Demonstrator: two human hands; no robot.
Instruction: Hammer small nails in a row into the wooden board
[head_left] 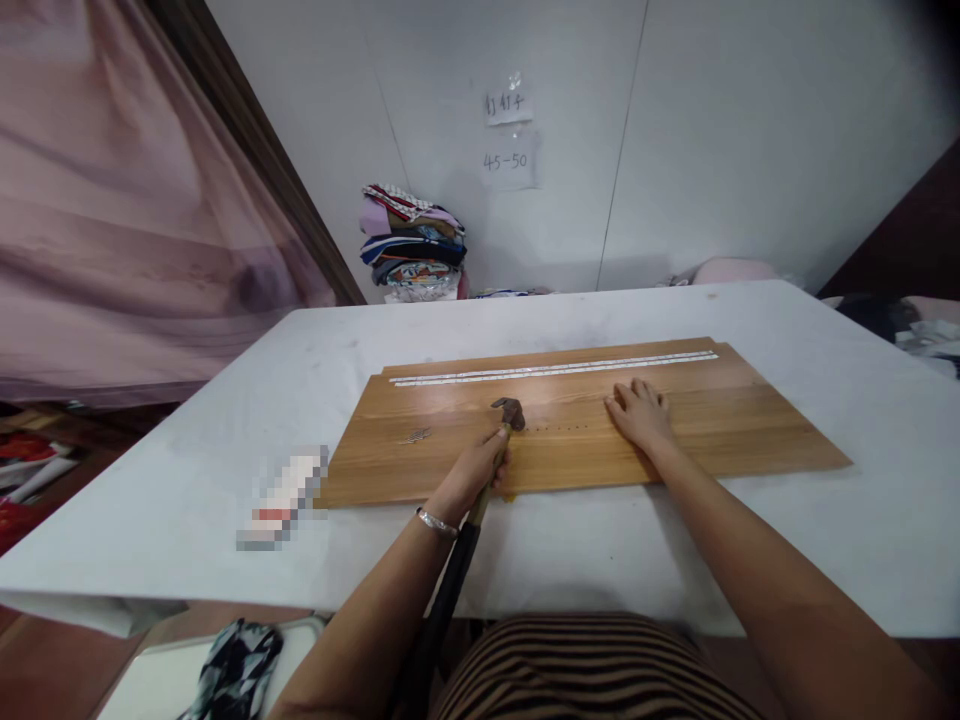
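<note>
My left hand (pixel 480 465) is closed round the upper handle of a claw hammer (pixel 512 413), close below its rusty head. The long handle with a black grip runs back toward my body. A wooden board (pixel 720 430) lies flat under both hands. On its right half rests my right hand (pixel 641 413), palm down with fingers spread, holding nothing. Between the hands runs a row of small dark dots (pixel 556 428); whether these are nail heads or holes I cannot tell. Several loose nails (pixel 418 436) lie on the board left of the hammer.
Two white measuring strips (pixel 555 370) run along the board's far side. The board lies on a white-covered table (pixel 247 400). A blurred-out pale object (pixel 285 500) is left of the board. Folded cloths (pixel 415 243) are stacked by the wall, beside a pink curtain (pixel 150 200).
</note>
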